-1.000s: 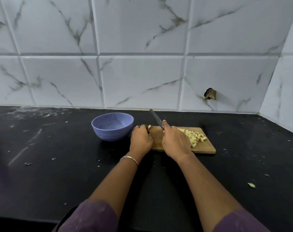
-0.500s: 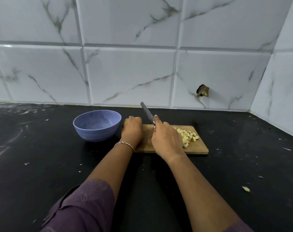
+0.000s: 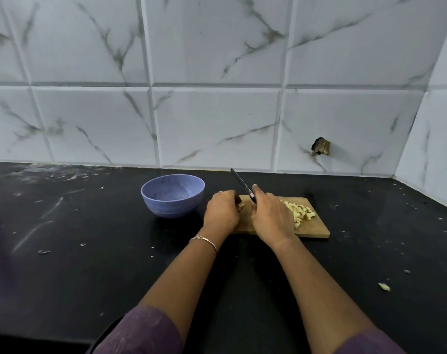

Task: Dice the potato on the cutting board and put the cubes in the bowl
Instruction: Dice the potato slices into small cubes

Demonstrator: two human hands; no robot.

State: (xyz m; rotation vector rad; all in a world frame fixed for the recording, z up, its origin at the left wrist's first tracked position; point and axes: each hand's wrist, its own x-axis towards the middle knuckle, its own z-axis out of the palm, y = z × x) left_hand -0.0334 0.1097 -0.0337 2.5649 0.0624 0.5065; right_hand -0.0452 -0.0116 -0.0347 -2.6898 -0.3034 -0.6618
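Just below the frame's centre, the left hand [image 3: 222,209] curls over the last bit of potato [image 3: 241,206] on the cutting board [image 3: 312,229]. The right hand [image 3: 271,215], fisted round the knife [image 3: 241,185], sits just right of it, blade angled up-left. Cubes [image 3: 299,212] are heaped right; the seemingly empty bowl [image 3: 172,195] stands left, nearer the left hand.

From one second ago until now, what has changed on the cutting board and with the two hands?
Very little. The right hand keeps its grip on the knife, blade tip raised toward the wall; the left hand stays curled over the potato piece. The pile of cubes remains on the cutting board, and the bowl holds no cubes. Mostly the camera shifted.
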